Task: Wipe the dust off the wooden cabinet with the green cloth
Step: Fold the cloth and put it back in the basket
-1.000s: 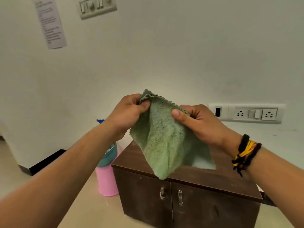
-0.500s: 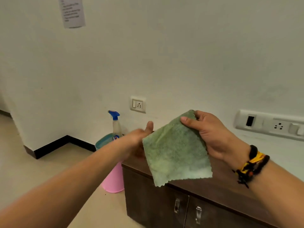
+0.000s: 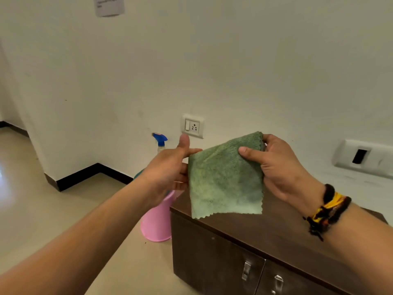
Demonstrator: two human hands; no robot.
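so the green cloth [image 3: 225,179] is sitting right in the middle of the frame, hanging flat like a little flag, up in the air above the near left corner of the wooden cabinet [image 3: 287,235]. not touching the top at all as far as i can see. my right hand [image 3: 282,167] has it pinched at the upper right corner, thumb on the front, fingers curled behind. my left hand [image 3: 170,169] is open, thumb sticking up, fingers reaching in behind the cloth's left edge. whether those fingertips actually have any fabric i honestly can't tell, they're hidden behind it.

the cabinet fills the lower right of the frame, dark brown top, two doors with metal handles [image 3: 246,270] down at the bottom edge. left of it on the floor there's a pink bucket [image 3: 157,222] with a spray bottle [image 3: 160,140] poking out (blue trigger, just above my left hand). wall socket [image 3: 192,126] behind that, a bigger switch plate [image 3: 361,158] at the right edge.

progress wise: basically zero wiping done, i'd say. cloth is still airborne, so i'm at the get-it-arranged stage. whole top is left to do, and maybe the door fronts too.
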